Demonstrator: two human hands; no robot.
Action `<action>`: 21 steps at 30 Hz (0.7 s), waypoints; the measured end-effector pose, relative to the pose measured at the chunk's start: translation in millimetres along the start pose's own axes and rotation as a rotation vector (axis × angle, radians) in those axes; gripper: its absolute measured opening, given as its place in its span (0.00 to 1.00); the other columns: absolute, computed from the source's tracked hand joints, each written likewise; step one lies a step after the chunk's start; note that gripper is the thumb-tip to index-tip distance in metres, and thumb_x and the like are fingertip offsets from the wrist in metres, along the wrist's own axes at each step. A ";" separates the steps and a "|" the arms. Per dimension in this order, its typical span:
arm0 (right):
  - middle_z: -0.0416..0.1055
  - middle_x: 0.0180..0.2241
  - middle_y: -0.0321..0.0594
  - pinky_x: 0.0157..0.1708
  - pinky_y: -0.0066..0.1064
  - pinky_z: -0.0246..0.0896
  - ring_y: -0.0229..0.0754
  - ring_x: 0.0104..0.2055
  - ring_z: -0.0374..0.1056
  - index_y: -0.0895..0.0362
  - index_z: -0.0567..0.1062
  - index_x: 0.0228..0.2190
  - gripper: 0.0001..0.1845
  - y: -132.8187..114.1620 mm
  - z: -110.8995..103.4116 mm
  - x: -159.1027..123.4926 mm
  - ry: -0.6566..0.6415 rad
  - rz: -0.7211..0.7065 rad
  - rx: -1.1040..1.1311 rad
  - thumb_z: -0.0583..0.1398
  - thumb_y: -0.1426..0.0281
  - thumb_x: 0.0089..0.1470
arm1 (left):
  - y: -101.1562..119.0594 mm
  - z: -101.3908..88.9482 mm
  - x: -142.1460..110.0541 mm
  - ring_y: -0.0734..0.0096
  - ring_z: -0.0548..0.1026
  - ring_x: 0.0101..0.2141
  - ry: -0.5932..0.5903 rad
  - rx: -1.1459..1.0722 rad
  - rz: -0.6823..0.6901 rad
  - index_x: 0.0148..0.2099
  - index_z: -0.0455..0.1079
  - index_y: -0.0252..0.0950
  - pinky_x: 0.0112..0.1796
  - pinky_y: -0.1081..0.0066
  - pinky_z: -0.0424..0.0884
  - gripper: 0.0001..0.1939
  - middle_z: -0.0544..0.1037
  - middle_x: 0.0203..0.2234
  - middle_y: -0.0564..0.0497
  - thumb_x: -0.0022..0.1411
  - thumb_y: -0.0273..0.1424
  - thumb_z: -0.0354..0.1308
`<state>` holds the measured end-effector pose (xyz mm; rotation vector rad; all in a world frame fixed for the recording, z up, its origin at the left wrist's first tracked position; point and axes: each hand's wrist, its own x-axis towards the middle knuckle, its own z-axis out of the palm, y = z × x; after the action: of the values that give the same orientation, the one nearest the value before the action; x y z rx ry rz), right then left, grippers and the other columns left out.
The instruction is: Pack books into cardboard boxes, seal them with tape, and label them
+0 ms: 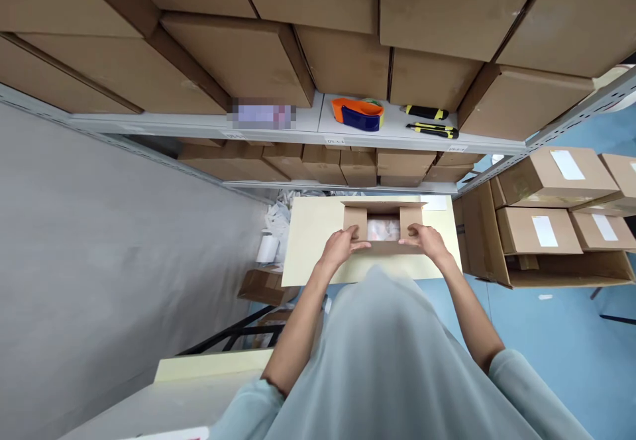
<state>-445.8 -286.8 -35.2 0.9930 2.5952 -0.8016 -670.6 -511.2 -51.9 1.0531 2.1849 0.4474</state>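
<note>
A small cardboard box (383, 248) lies on the cream tabletop (311, 241) in front of me. Its two side flaps are folded inward, and its front and back flaps stand outward. Between the side flaps shows something in shiny clear plastic (383, 229), too unclear to name. My left hand (342, 245) grips the box at its left front corner, fingers curled at the side flap and thumb along the front flap. At the right front corner my right hand (427, 240) holds the box the same way. Both hands are closed on the cardboard.
A metal shelf (298, 127) packed with cardboard boxes rises beyond the table. On it lie an orange and blue tape dispenser (362, 115) and two utility knives (431, 130). Labelled boxes (539, 230) sit in a large open carton at right. A grey wall (124, 241) borders the left.
</note>
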 end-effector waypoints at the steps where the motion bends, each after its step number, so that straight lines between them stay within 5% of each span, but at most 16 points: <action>1: 0.82 0.48 0.51 0.52 0.39 0.70 0.55 0.52 0.78 0.54 0.80 0.49 0.23 -3.1 2.3 5.6 0.054 0.011 -0.052 0.70 0.50 0.63 | -0.6 2.1 5.9 0.45 0.83 0.55 0.066 0.027 -0.021 0.67 0.70 0.38 0.54 0.60 0.76 0.34 0.85 0.52 0.37 0.67 0.50 0.69; 3: 0.78 0.52 0.61 0.56 0.46 0.68 0.62 0.56 0.74 0.60 0.77 0.54 0.29 -8.8 8.6 14.1 0.166 0.062 -0.146 0.69 0.51 0.64 | -0.7 7.5 14.8 0.40 0.79 0.60 0.260 0.094 -0.053 0.74 0.62 0.31 0.57 0.54 0.75 0.44 0.80 0.58 0.29 0.65 0.45 0.72; 6: 0.69 0.60 0.74 0.60 0.54 0.65 0.70 0.63 0.67 0.71 0.61 0.69 0.52 -12.4 19.5 19.2 0.351 0.122 -0.191 0.70 0.49 0.61 | 0.5 12.7 20.3 0.31 0.58 0.75 0.520 0.195 0.020 0.80 0.46 0.26 0.68 0.43 0.63 0.55 0.58 0.75 0.21 0.64 0.40 0.73; 10: 0.53 0.72 0.76 0.68 0.54 0.58 0.70 0.73 0.56 0.69 0.40 0.76 0.66 -6.2 28.2 18.8 0.492 -0.002 -0.141 0.71 0.50 0.61 | 4.1 5.2 20.7 0.37 0.39 0.79 0.483 0.318 0.248 0.83 0.42 0.33 0.75 0.38 0.45 0.51 0.47 0.80 0.34 0.67 0.30 0.65; 13: 0.57 0.72 0.71 0.69 0.55 0.58 0.68 0.73 0.58 0.65 0.41 0.77 0.58 3.6 27.7 16.8 0.524 -0.072 -0.121 0.67 0.55 0.65 | 5.3 -4.9 19.7 0.39 0.43 0.79 0.432 0.324 0.287 0.83 0.45 0.35 0.75 0.39 0.44 0.49 0.54 0.79 0.38 0.66 0.27 0.63; 16: 0.68 0.64 0.64 0.65 0.54 0.62 0.64 0.66 0.65 0.62 0.56 0.74 0.41 15.2 26.1 11.1 0.531 -0.114 -0.099 0.61 0.57 0.71 | 1.2 -9.2 17.1 0.40 0.53 0.77 0.449 0.303 0.284 0.81 0.52 0.34 0.75 0.42 0.46 0.45 0.66 0.74 0.35 0.67 0.28 0.63; 19: 0.74 0.54 0.59 0.59 0.51 0.66 0.60 0.57 0.70 0.60 0.77 0.60 0.24 25.5 30.5 1.5 0.500 -0.111 -0.087 0.56 0.59 0.73 | -8.4 -4.3 13.7 0.43 0.65 0.71 0.434 0.253 0.287 0.74 0.66 0.36 0.74 0.44 0.52 0.32 0.78 0.62 0.36 0.70 0.28 0.60; 21: 0.75 0.52 0.57 0.56 0.48 0.68 0.58 0.54 0.71 0.58 0.83 0.51 0.22 30.4 37.4 -4.2 0.484 -0.056 -0.056 0.55 0.59 0.73 | -15.8 2.9 13.1 0.45 0.73 0.64 0.406 0.172 0.249 0.66 0.75 0.38 0.72 0.45 0.57 0.23 0.83 0.54 0.38 0.72 0.28 0.58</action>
<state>-420.9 -291.8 -76.4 1.2284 3.0388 -0.5481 -683.4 -510.6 -68.1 1.4411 2.4888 0.6401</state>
